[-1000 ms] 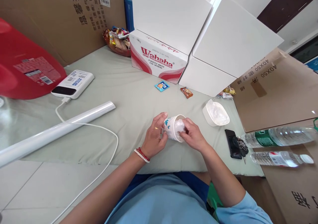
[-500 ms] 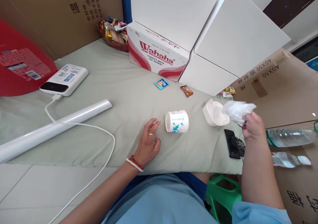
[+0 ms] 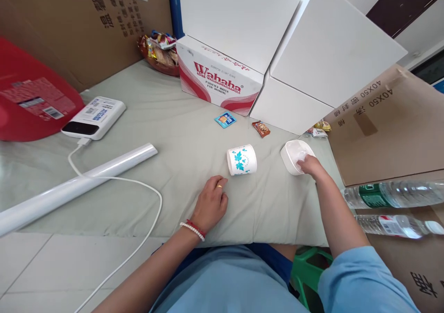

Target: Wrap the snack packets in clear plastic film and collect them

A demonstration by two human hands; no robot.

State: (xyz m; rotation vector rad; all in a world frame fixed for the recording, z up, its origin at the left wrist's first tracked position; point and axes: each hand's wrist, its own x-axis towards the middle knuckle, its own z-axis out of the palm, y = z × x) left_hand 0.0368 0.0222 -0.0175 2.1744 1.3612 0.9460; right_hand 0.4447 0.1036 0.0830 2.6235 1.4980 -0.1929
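A white paper cup (image 3: 242, 160) with blue leaf prints lies on its side on the grey-green cloth (image 3: 173, 132). My left hand (image 3: 211, 203) rests palm down on the cloth just in front of the cup, apart from it, holding nothing. My right hand (image 3: 310, 165) reaches over the near rim of a small white bowl (image 3: 289, 154) to the right of the cup. Its fingers press crumpled clear plastic (image 3: 300, 155) into the bowl.
A Wahaha carton (image 3: 218, 79) and white boxes (image 3: 312, 49) stand behind. Small snack packets (image 3: 225, 119) lie before them. A white tube (image 3: 76, 183), a power bank (image 3: 93, 117) with its cable and a red container (image 3: 27, 100) lie left. Two water bottles (image 3: 391, 195) lie right.
My right hand pulled the crumpled plastic out of the cup, carried it to the right and brought it down into the white bowl. My left hand let go of the cup, which rolled slightly.
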